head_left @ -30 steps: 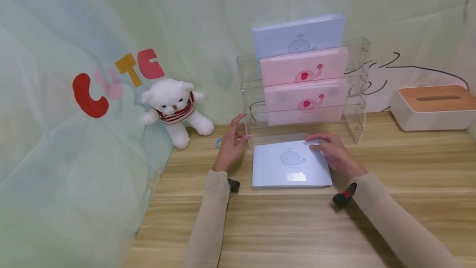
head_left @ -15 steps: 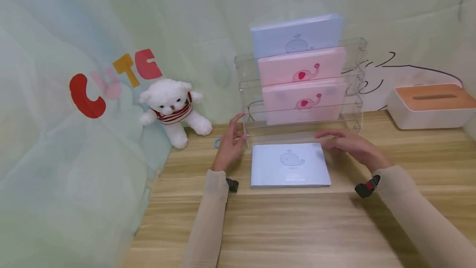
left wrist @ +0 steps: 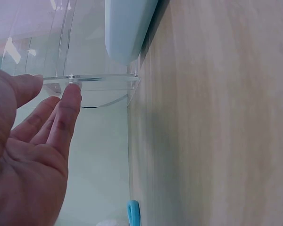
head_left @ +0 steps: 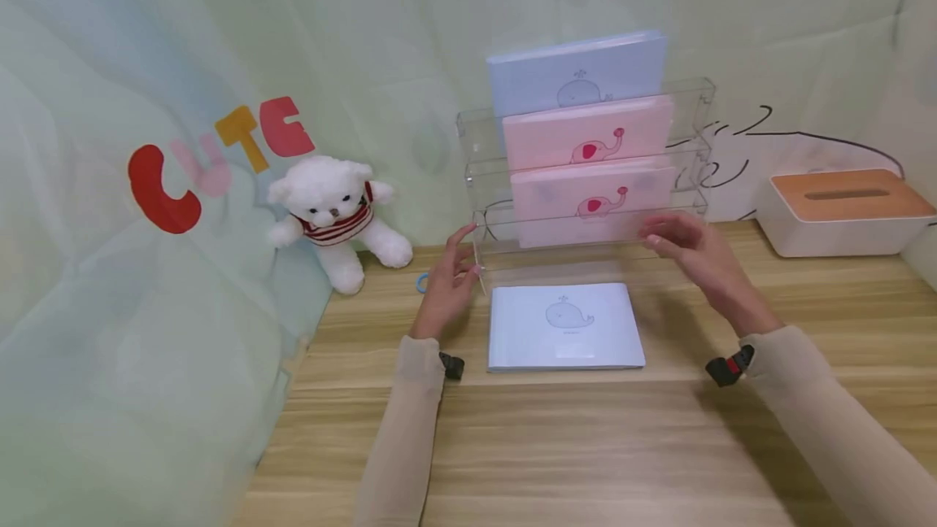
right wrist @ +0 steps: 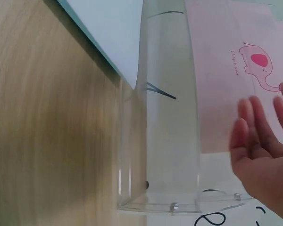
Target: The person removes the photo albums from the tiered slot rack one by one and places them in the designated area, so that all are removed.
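My left hand [head_left: 446,291] touches the left side of a clear acrylic rack [head_left: 479,137] with its fingertips, seen closely in the left wrist view. At the rack's front right, my right hand [head_left: 695,263] is raised by the lowest pink elephant booklet [head_left: 556,202], its fingers loosely bent with nothing between them. In the right wrist view that pink booklet [right wrist: 217,103] lies behind the fingers. Another pink booklet [head_left: 545,137] stands one tier up, and a blue whale booklet [head_left: 534,80] at the top. A light-blue whale booklet [head_left: 527,332] lies flat before the rack.
A white plush bear [head_left: 329,202] in a striped shirt sits left of the rack. A blue ring [head_left: 421,283] lies beside my left hand. To the right stands a white tissue box [head_left: 834,234] with a wooden lid. A printed curtain [head_left: 410,23] hangs behind.
My right hand has let go of the flat whale booklet and moved right, then up to the rack's front. My left hand stays at the rack's side.
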Demonstrator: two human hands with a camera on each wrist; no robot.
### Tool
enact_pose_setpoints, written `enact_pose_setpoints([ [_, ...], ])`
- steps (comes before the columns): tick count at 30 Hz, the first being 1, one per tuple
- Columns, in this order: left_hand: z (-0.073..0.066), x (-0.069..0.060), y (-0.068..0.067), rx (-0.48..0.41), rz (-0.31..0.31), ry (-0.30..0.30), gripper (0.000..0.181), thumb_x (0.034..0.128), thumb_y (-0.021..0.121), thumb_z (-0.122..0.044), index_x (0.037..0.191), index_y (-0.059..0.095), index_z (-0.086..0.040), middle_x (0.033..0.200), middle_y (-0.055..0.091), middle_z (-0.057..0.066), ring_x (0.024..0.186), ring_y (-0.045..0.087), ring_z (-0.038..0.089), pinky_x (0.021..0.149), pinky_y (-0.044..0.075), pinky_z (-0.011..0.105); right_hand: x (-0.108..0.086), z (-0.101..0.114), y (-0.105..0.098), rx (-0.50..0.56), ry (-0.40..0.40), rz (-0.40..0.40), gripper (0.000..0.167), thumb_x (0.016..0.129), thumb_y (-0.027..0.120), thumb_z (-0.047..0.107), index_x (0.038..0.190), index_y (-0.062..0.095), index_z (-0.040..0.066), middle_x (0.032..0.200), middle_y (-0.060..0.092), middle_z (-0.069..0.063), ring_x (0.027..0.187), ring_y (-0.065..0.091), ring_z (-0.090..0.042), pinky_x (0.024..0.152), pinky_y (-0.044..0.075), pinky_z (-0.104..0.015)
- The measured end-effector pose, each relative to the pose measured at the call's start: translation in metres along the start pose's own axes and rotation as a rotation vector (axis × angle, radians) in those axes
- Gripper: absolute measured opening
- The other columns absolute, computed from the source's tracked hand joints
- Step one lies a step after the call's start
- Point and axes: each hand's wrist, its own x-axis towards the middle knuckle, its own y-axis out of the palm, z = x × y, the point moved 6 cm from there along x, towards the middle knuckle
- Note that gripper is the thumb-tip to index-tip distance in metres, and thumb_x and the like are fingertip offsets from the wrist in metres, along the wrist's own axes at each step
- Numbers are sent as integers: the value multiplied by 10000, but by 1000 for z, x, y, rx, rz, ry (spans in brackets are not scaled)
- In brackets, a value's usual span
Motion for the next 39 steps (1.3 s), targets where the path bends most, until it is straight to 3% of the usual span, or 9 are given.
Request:
enact_pose_setpoints([
  [4,1,0,1,7,5,-2,782,1061,632,-42,1604,350,-530,1503,630,215,1210,740,381,1037,619,534,2,10,-11,46,-87,-175,398,1087,647,267,1428,626,61,1235,700,151,1108,614,37,910,496,-72],
  [7,1,0,1,11,3,3,776,1061,633,-43,1612,350,-512,1499,632,215,1201,743,379,1033,620,541,5,15,-17,80,-101,-251,402,1080,655,223,1450,600,77,1305,655,136,1154,592,4,940,479,-84],
  [13,1,2,-1,18,-7,24,773,1060,632,-37,1622,347,-484,1487,642,219,1192,749,383,1038,616,548,17,19,-21,99,-75,-309,511,1063,673,197,1539,489,163,1454,565,33,1254,527,-92,1013,423,-242],
  [22,-1,2,-1,9,2,8,791,1058,628,-24,1615,343,-509,1506,619,258,1222,736,399,1041,617,531,27,25,-25,115,-88,-287,693,1051,680,149,1653,339,178,1663,458,-143,1479,454,-242,1200,405,-430],
  [33,0,1,0,19,-4,10,784,1061,631,-42,1606,348,-529,1507,623,245,1216,742,389,1033,621,530,40,33,-27,108,-159,-267,585,1060,681,183,1581,421,231,1613,541,-120,1323,547,-99,1134,466,-303],
  [39,1,2,0,17,5,4,786,1060,630,-36,1618,342,-509,1522,611,257,1233,733,395,1046,613,542,50,41,-23,166,-223,-222,418,1046,705,172,1447,602,113,1397,669,12,1162,620,-68,958,522,-113],
])
